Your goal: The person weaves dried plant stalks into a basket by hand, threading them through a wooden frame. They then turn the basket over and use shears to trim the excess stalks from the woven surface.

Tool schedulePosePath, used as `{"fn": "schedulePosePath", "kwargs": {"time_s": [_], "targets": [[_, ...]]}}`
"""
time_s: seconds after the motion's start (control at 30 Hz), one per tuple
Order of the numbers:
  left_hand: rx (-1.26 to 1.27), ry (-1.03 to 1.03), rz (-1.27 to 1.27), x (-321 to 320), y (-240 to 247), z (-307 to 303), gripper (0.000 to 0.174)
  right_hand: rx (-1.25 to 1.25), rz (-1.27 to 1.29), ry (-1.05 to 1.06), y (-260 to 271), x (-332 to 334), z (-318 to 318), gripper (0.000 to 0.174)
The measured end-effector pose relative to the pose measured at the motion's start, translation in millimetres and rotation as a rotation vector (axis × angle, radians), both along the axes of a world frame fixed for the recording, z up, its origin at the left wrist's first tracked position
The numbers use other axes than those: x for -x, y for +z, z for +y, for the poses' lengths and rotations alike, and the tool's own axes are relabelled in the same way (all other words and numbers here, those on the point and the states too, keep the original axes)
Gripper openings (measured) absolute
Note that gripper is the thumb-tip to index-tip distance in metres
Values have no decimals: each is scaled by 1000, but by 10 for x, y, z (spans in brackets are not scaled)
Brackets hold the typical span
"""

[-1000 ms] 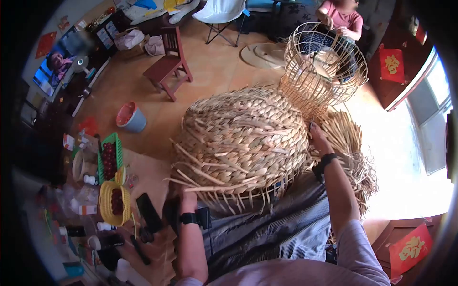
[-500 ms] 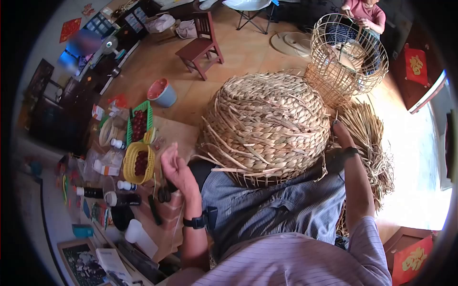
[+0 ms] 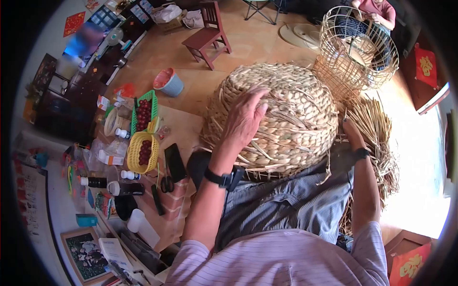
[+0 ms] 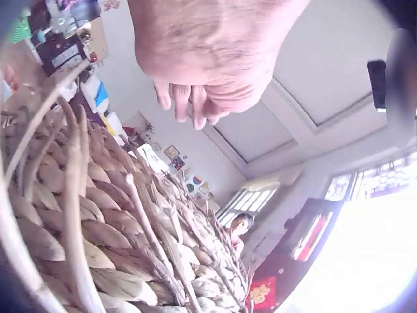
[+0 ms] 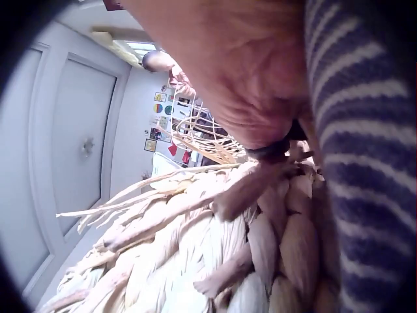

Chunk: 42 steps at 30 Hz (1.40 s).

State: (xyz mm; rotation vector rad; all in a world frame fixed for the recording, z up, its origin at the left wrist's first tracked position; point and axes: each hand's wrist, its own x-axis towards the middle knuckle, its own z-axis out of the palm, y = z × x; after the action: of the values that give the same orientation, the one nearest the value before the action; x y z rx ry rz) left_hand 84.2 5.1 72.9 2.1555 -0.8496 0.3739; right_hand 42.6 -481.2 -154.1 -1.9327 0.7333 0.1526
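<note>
A large round basket (image 3: 296, 119) of thick braided plant fibre lies bottom up across the person's lap, loose strand ends sticking out from its side. The left hand (image 3: 243, 119) is raised over its left part, fingers loosely extended and holding nothing. In the left wrist view that hand (image 4: 205, 72) shows above the woven wall (image 4: 111, 241). The right hand (image 3: 353, 133) is at the basket's right side, fingers bent around a small dark tool (image 3: 344, 117). A dark ring-like part (image 5: 268, 151) shows beneath the hand in the right wrist view; I cannot tell its kind.
A bundle of dry strands (image 3: 381, 143) lies to the right. Beyond it stands an open-frame basket (image 3: 329, 78), near a seated person (image 3: 379, 12). The left table holds a yellow basket (image 3: 131, 155), a green basket (image 3: 153, 102), scissors (image 3: 167, 183) and a phone (image 3: 176, 162).
The left hand left the basket's near-left rim, swung out to the left and came up over the basket. The right hand stays at the right side. The head view has shifted.
</note>
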Motion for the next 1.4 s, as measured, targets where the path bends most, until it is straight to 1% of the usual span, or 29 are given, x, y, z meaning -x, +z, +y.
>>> {"fn": "schedulePosePath", "kwargs": {"time_s": [0.03, 0.07, 0.1, 0.17, 0.2, 0.23, 0.27, 0.33, 0.4, 0.43, 0.53, 0.57, 0.6, 0.67, 0.77, 0.8, 0.87, 0.9, 0.97, 1.03, 1.07, 1.13, 1.17, 1.23, 1.27, 1.3, 1.33, 1.37, 1.4], "targets": [[-104, -12, -85, -51, -92, -70, 39, 57, -59, -15, -161, -45, -90, 38], [-84, -9, -70, -30, -117, -92, 40, 114, -120, -32, -284, -44, -163, 41], [-65, -9, -56, -25, -116, -99, 40, 4, -237, -97, -481, -23, -344, 39], [-43, -17, -39, -56, -130, -119, 43, 248, -397, -122, -103, 251, -226, 37], [-40, -20, -40, -55, -160, -110, 44, 377, -477, -131, 261, 406, -54, 37], [-40, -20, -45, -52, -183, -100, 46, 531, -373, -156, 742, 575, 217, 34], [-46, -23, -51, -51, -185, -97, 48, 732, -264, -143, 816, 659, 238, 36], [-65, -24, -37, -18, -142, -113, 49, 833, -201, -104, 1291, 985, 563, 48], [-80, -7, -25, -10, -114, -113, 48, 958, -259, -82, 1326, 1211, 735, 59], [-84, -3, -19, -19, -119, -113, 46, 1022, -387, -67, 1300, 1313, 793, 60], [-53, -47, 31, -60, -117, -80, 44, 719, -207, -125, 1364, 1449, 958, 61], [-44, -59, 28, -62, -112, -80, 42, 644, -222, -119, 1423, 1482, 1038, 60], [-34, -67, 47, -76, -108, -79, 42, 693, -207, -111, 1393, 1492, 1090, 61], [-11, -73, 88, -82, -110, -61, 40, 590, -242, -58, 1445, 1580, 1104, 63], [33, -123, 169, -81, -40, -28, 42, 539, -293, 120, 1584, 1742, 1044, 65], [48, -133, 197, -86, -25, 2, 42, 542, -255, 142, 1661, 1789, 1053, 68], [64, -133, 264, -93, 14, 37, 44, 485, -33, 163, 1913, 1778, 1111, 70], [73, -138, 292, -100, 27, 61, 44, 515, 1, 160, 1867, 1769, 1092, 75], [131, -170, 359, -168, 12, 129, 44, 606, -79, 63, 1719, 1735, 1100, 76], [118, -179, 437, -198, 57, 171, 44, 705, -173, -35, 1489, 1678, 1113, 78], [112, -185, 475, -214, 84, 184, 44, 690, -189, -12, 1401, 1661, 1099, 76], [38, -162, 449, -220, 226, 180, 41, 658, -220, 33, 1373, 1629, 1139, 72], [10, -155, 447, -232, 297, 173, 41, 632, -216, 67, 1406, 1653, 1111, 62], [-3, -119, 426, -243, 330, 148, 37, 423, -144, 172, 1677, 1670, 1068, 57], [-83, -63, 400, -272, 356, 127, 36, 327, -111, 212, 1810, 1677, 1028, 55], [-158, -10, 373, -282, 412, 96, 35, 374, -102, 238, 1930, 1681, 1068, 53], [-230, 44, 347, -300, 441, 43, 34, 430, -181, 239, 1798, 1687, 1065, 50], [-222, 82, 281, -332, 401, -31, 27, 580, -231, 265, 1695, 1705, 1083, 49], [-243, 71, 186, -333, 413, -119, 26, 728, -280, 293, 1698, 1707, 1160, 48]]}}
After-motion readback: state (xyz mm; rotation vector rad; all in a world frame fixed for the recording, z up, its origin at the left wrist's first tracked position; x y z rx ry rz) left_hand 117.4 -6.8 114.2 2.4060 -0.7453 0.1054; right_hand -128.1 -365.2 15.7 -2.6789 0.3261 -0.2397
